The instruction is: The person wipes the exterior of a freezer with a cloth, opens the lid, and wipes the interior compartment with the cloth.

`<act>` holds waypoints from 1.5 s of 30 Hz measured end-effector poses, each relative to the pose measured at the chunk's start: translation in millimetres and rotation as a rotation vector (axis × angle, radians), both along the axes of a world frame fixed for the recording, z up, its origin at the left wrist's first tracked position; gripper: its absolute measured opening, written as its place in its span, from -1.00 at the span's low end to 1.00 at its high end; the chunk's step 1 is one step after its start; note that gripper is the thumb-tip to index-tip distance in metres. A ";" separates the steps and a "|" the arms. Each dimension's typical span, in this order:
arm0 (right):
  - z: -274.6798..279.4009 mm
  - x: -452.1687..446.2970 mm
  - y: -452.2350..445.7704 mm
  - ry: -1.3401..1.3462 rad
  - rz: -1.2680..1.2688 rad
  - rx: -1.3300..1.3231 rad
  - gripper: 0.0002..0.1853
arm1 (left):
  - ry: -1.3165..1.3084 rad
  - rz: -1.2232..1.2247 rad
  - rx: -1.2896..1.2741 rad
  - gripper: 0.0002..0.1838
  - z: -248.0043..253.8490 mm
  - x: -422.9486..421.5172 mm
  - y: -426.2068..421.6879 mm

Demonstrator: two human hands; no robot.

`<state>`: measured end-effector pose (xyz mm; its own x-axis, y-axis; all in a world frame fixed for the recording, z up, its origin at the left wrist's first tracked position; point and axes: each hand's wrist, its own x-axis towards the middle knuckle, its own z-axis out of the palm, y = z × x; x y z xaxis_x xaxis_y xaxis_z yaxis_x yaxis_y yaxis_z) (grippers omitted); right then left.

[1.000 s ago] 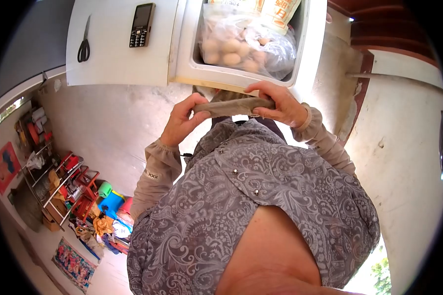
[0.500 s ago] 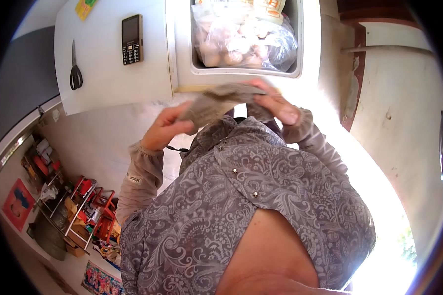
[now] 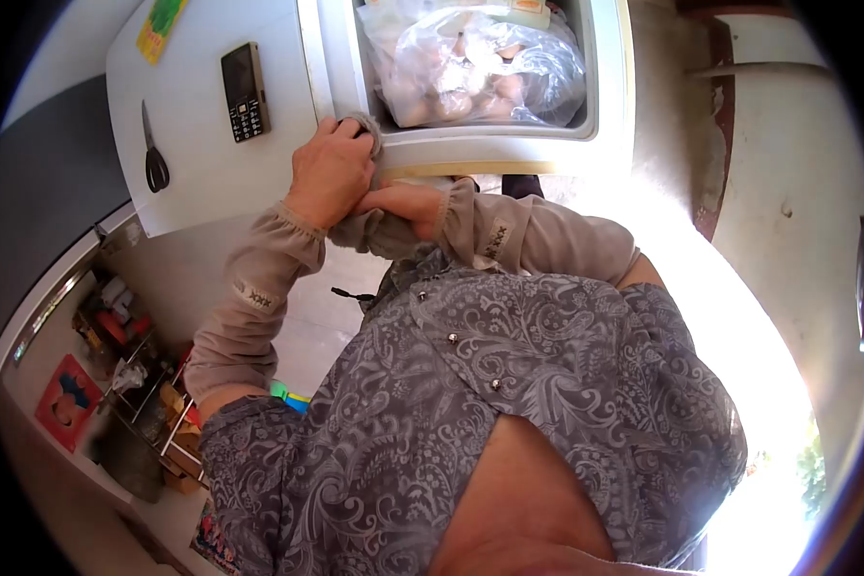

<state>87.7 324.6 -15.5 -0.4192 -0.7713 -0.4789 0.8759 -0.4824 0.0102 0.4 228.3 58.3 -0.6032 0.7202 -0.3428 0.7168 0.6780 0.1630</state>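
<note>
- My left hand [image 3: 332, 175] is resting on the near-left corner of the white rectangular open container, whose pale rim [image 3: 509, 152] is perhaps giving it support; its fingers are curling together, pinching a bunched bit of soft grey-brown fabric cloth [image 3: 379, 238].
- My right hand [image 3: 411, 205] is lying just below the left one, touching it near the wrist, with more cloth showing beneath. I cannot tell how tightly these fingers are closing, since they are partly hiding.
- The cloth is bunching between my hands and the container, probably because both hands are sitting so near each other; its middle is hiding.
- Beige elastic-cuffed sleeves [image 3: 547, 230] are gripping my wrists, seemingly so my hands are staying bare.
- A clear plastic bag of rounded, brownish things [image 3: 475, 77] is sitting inside the container, its walls likely holding it together.
- On the white flat bench [image 3: 190, 91], a black-and-gold keypad phone [image 3: 246, 91] and black-handled metal scissors [image 3: 153, 154] are lying apart from my hands, probably for safekeeping.
</note>
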 end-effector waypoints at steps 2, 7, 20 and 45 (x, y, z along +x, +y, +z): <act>-3.2 3.8 -6.6 -0.067 -0.095 -0.093 -0.73 | -0.026 -0.083 -0.107 -0.85 -0.9 -1.0 6.5; 2.7 7.9 4.8 -0.132 -0.153 -0.117 -0.72 | -0.070 -0.242 -0.185 -0.84 -17.2 -13.9 20.7; -3.7 53.4 89.9 -0.069 -0.206 0.134 -0.62 | -0.395 -0.072 0.104 -0.85 -40.0 7.5 84.4; 10.9 105.1 176.6 -0.100 -0.440 0.144 -0.67 | -0.500 -0.009 0.458 -0.71 -73.1 65.2 196.8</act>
<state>192.9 501.2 -4.6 -0.6378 -0.4537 -0.6224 0.5861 -0.8102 -0.0100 65.6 425.1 -14.8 -0.4452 0.8632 -0.2380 0.4856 0.4561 0.7458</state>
